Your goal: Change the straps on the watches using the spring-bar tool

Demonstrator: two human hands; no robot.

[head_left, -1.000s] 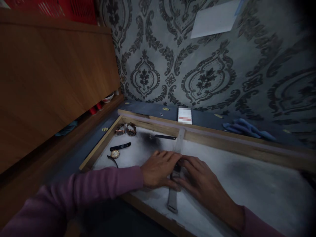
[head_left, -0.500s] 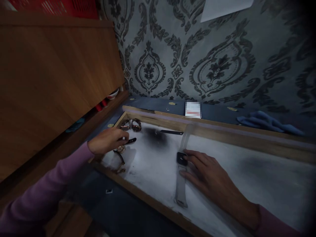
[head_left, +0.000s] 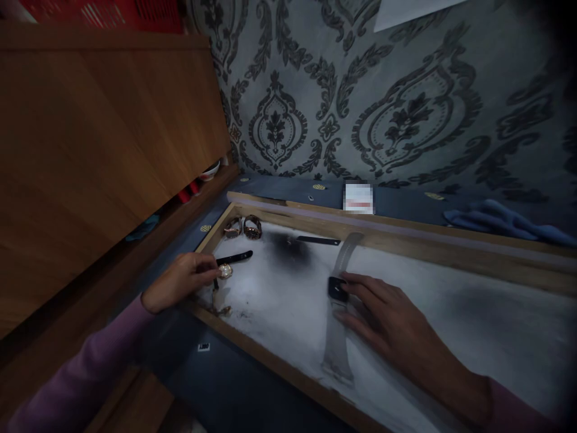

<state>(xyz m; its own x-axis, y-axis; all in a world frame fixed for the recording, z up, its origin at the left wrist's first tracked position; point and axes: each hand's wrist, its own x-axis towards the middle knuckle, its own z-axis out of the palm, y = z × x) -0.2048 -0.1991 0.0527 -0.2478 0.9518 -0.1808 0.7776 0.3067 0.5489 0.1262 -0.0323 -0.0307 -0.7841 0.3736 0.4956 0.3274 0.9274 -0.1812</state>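
A shallow wooden tray with a white bottom holds several watches. My right hand pinches a smartwatch with a grey strap by its dark case, near the tray's middle. At the tray's left end, my left hand has its fingers together at a gold-faced watch; whether they grip it is hidden. Just above that watch lies a black strap. Two bracelet watches stand on their sides in the far left corner. A thin black strap lies along the back wall.
Behind the tray are a small blurred white box and a blue cloth on the blue-covered table. A wooden cabinet rises at the left, with a red basket on top. Patterned wallpaper covers the back wall.
My left hand has moved left and slightly down, leaving the black strap more exposed. My right hand stays at the smartwatch. The view has shifted slightly.
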